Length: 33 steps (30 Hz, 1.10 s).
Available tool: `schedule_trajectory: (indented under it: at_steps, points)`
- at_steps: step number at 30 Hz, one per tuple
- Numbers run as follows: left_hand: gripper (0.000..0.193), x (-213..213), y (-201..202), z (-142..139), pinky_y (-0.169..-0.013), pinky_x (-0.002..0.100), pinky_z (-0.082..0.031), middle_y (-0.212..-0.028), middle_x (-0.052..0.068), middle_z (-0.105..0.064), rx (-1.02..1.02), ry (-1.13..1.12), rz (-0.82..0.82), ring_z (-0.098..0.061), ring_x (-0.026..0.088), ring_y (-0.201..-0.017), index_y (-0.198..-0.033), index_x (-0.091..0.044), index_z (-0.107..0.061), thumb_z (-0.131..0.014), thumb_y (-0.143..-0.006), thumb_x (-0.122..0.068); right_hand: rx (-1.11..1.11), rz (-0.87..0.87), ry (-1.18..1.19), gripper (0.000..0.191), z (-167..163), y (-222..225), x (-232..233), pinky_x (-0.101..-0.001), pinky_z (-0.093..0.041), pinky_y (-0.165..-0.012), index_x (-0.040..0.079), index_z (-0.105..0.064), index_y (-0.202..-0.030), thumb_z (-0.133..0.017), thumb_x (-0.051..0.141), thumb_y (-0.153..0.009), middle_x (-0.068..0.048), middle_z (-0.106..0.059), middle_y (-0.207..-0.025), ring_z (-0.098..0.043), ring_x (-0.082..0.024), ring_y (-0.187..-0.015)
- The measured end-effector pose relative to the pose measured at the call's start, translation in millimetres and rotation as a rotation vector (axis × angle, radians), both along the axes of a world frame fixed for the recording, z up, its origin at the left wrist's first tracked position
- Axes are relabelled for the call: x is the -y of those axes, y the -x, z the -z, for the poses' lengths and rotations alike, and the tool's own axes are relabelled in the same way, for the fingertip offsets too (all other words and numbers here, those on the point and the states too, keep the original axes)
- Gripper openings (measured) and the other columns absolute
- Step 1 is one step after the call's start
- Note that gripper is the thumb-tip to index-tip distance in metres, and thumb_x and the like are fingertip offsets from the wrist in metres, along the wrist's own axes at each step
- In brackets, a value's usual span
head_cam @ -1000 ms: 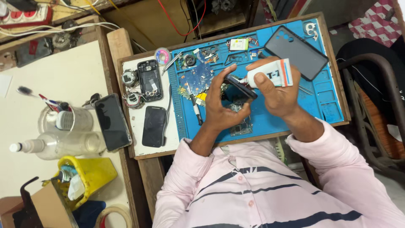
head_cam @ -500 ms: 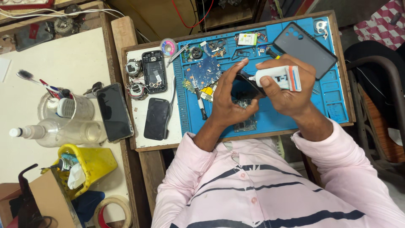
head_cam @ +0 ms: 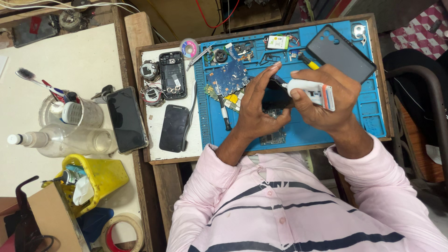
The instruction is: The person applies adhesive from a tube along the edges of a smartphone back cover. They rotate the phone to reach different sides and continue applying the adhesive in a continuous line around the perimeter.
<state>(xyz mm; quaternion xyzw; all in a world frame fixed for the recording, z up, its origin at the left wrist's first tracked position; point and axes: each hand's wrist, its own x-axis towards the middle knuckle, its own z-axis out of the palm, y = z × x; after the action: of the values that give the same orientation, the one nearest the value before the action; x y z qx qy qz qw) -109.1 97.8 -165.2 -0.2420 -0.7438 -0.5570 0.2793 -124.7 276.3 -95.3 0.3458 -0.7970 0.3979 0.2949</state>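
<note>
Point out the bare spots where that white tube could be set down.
Free: the blue mat's right strip below the dark phone cover, and the pale tabletop left of the board. Crowded: the mat's top edge and the white strip with the opened phone.

Left hand (head_cam: 255,112) cups a dark phone (head_cam: 275,95) over the blue mat (head_cam: 373,116); right hand (head_cam: 326,100) grips a white tube (head_cam: 310,89), nozzle touching the phone's top edge. Black case (head_cam: 340,51) at 1 o'clock of the hands, circuit board (head_cam: 229,74) at 10, two phones (head_cam: 173,128) (head_cam: 126,119) at 9.
</note>
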Motion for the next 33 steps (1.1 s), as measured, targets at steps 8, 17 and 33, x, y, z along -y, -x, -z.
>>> schedule_trajectory:
  at_steps: [8,17,33]
  points:
    - [0.093,6,1,0,-0.118,0.037,-0.049,-0.152,0.013,-0.055,0.002,0.005,0.002,-0.057,0.028,-0.137,-0.154,-0.008,-0.039,-0.081,-0.072,-0.010,0.028,-0.005,-0.010,0.027,0,-2,1,-0.0263,-0.043,-0.053,0.000,-0.074,-0.116,-0.077,0.025,-0.106,-0.010,-0.066,-0.081,-0.061,-0.015,-0.062]
    - [0.092,10,-1,-4,-0.117,0.037,-0.048,-0.152,0.013,-0.056,0.000,0.014,-0.003,-0.058,0.028,-0.137,-0.154,-0.008,-0.039,-0.081,-0.071,-0.010,0.039,-0.018,-0.002,0.024,-6,-3,7,-0.0255,-0.043,-0.053,0.001,-0.074,-0.114,-0.077,0.024,-0.107,-0.010,-0.067,-0.085,-0.061,-0.014,-0.063]
    - [0.093,12,-19,-17,-0.115,0.036,-0.051,-0.146,0.015,-0.056,0.046,-0.069,-0.056,-0.061,0.029,-0.134,-0.155,-0.005,-0.039,-0.084,-0.074,-0.011,0.519,-0.404,0.619,0.023,-20,75,36,-0.0309,-0.063,-0.078,-0.002,-0.059,-0.128,-0.063,0.019,-0.120,-0.014,-0.070,-0.108,-0.074,-0.021,-0.090]
